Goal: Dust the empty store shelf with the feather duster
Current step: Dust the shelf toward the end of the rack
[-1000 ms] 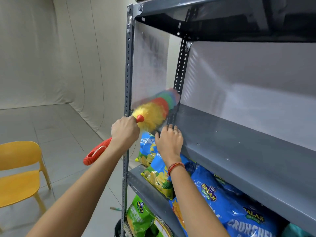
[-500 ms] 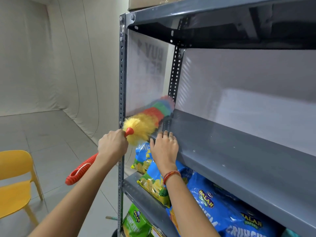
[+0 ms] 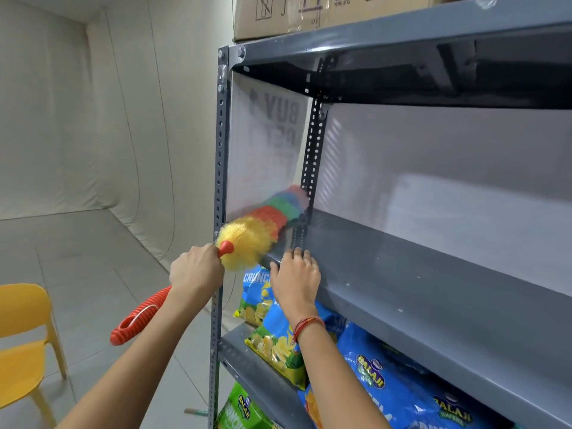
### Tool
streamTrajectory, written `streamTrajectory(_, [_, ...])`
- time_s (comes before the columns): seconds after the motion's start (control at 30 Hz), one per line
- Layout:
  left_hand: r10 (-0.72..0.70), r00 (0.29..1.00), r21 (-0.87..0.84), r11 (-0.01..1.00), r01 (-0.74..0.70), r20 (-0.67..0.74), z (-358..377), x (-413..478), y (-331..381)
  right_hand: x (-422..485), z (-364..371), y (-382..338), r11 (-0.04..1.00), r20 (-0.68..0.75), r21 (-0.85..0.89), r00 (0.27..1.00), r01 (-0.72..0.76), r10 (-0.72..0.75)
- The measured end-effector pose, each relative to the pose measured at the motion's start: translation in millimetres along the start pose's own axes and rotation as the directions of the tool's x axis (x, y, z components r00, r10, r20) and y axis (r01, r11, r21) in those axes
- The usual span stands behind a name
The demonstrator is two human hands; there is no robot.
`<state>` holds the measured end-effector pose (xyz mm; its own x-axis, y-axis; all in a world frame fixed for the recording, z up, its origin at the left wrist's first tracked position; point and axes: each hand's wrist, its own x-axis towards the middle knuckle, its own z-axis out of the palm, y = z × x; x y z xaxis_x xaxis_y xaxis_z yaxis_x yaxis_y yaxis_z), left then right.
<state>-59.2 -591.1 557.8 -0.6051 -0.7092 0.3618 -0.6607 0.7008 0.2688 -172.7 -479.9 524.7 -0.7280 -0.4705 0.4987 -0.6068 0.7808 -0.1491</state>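
The empty grey metal shelf (image 3: 433, 292) runs from the centre to the right edge. A rainbow feather duster (image 3: 263, 221) with a ribbed red handle lies along the shelf's left end, its far tip blurred against the white side panel. My left hand (image 3: 196, 270) grips the handle just behind the yellow feathers. My right hand (image 3: 295, 280) rests flat on the shelf's front left corner, fingers spread, a red thread around the wrist.
Blue and green chip bags (image 3: 380, 382) fill the shelf below. A cardboard box (image 3: 309, 13) sits on the top shelf. The perforated upright post (image 3: 220, 181) stands beside my left hand. A yellow chair (image 3: 21, 335) is at the lower left on the tiled floor.
The camera has tilted upward, so the top shelf and box appear. The duster stays at the shelf's left end, its tip blurred with motion. Both hands keep their grip and place.
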Motion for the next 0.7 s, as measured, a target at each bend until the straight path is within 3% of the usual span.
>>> streamTrajectory(0.13, [0.061,0.997,0.033,0.998,-0.059,-0.054,-12,-11,5,-1,-3,-1,1.000,-0.010,0.022,1.000,-0.004,0.004])
streamTrajectory(0.23, [0.116,0.992,-0.001,0.993,-0.117,-0.045,-15,-20,8,-1,-10,1,0.989,0.016,0.148,1.000,-0.016,0.014])
streamTrajectory(0.37, [0.181,0.982,-0.078,0.981,-0.176,0.051,-11,-22,12,0,-27,5,0.957,-0.024,0.285,0.998,-0.051,0.061])
streamTrajectory(0.7, [0.429,0.871,-0.377,0.868,-0.324,0.239,-4,-29,45,-9,-51,43,0.951,-0.121,0.277,0.978,-0.133,0.172])
